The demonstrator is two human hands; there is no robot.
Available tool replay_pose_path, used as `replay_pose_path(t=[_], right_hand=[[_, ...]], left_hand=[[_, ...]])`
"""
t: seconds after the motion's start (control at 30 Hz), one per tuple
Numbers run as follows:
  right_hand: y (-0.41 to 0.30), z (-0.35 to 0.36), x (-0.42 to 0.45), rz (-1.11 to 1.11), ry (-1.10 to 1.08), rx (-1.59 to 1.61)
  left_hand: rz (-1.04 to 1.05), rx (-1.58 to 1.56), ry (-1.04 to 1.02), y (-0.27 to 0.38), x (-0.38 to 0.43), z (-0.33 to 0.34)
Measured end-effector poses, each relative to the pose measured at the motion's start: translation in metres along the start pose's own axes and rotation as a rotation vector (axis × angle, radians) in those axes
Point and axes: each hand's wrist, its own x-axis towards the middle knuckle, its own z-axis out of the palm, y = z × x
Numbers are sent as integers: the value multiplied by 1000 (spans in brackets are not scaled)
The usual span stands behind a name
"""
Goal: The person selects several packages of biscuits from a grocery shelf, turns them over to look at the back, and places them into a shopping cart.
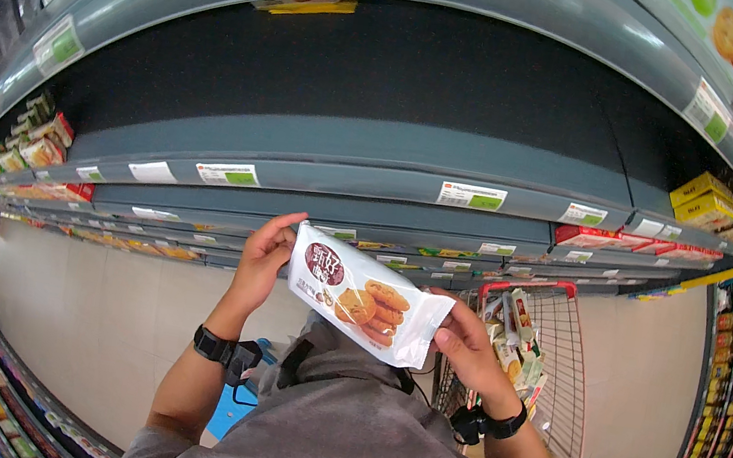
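Observation:
A white plastic packet of cookies (363,297) is held between my two hands, tilted down to the right, its printed front facing up. My left hand (266,260) pinches the packet's left end near the upper corner. The crimped right end is gripped by my right hand (466,345), thumb on top and fingers partly hidden behind it. Both wrists wear black straps with small devices. Beyond the packet runs a grey metal shelf (352,137) with price tags along its edge.
A wire shopping cart (566,354) with packaged goods stands at my right. Yellow boxes (705,202) sit at the shelf's right end, red-and-white packets (48,142) at its left. A blue object (228,414) lies low at my left. More stocked shelves line both sides.

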Motion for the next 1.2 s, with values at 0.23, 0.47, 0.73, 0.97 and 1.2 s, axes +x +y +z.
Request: replay_pose_path(t=[0.23,0.47,0.73,0.97,1.2], right_hand=[[15,17,10,-38,-4,-9],[5,38,45,-115,104,16],[-57,74,128,-351,299,-342],[-95,100,209,-498,229,-541],[-79,108,220,-423,303,-668]], left_hand=[[39,-14,102,15,-9,-23],[202,-28,236,49,-30,-46],[491,-37,215,126,-14,-87],[565,225,272,152,41,-121],[575,405,264,141,50,-139]])
